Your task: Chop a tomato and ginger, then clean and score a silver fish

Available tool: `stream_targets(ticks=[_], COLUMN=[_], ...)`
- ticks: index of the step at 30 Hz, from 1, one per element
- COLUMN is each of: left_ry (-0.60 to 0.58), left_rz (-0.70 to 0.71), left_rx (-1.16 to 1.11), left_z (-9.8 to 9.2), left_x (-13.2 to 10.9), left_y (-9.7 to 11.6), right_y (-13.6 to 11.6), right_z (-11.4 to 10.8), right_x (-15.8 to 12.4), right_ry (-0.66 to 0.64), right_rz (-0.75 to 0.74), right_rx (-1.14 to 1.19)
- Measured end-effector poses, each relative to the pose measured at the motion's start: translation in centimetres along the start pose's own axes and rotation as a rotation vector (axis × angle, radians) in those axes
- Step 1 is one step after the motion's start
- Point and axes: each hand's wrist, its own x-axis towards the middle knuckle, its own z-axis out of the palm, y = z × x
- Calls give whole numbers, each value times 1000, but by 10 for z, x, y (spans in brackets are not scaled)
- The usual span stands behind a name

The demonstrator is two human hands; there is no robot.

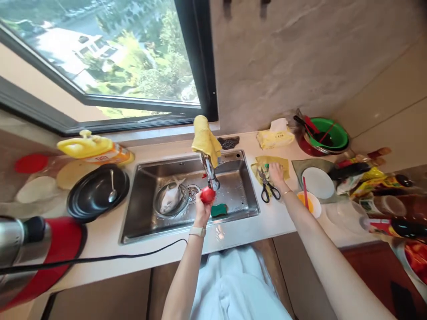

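My left hand (202, 208) is closed round a red tomato (207, 194) and holds it over the steel sink (140, 222), right under the tap's spout (212, 175). A yellow cloth (205, 138) hangs over the tap. My right hand (277, 174) reaches to the counter right of the sink and rests on a folded yellow cloth (283, 163), fingers bent on it. Black-handled scissors (267, 186) lie just left of that hand. In the sink, a metal bowl holds a pale fish (171, 199), and a green sponge (219, 210) lies near the front.
Left of the sink stand a black pan (96, 192) with a spoon, a yellow bottle (93, 149) on its side and a red appliance (43, 253) with a black cord. To the right are a white plate (317, 182), a small bowl (312, 203), stacked bowls (325, 135), bottles and packets.
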Motion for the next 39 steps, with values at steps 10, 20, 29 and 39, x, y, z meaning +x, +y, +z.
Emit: stream_targets(ticks=[10,20,29,39], left_ry=[-54,63,164,280], left_rz=[23,192,316,543], left_rx=[155,228,118,-136], left_z=[-26,-54,-88,-176], left_x=[-24,-55,-75,-181], left_y=[-4,-7,-3,45], right_y=[-80,-121,-164,-253], right_z=[57,112,148,189], right_x=[-95,-176,-200,-299], right_ry=[-350,-599,-820,-1132], right_rz=[663,846,625,104], right_rx=[991,1182,1014,841])
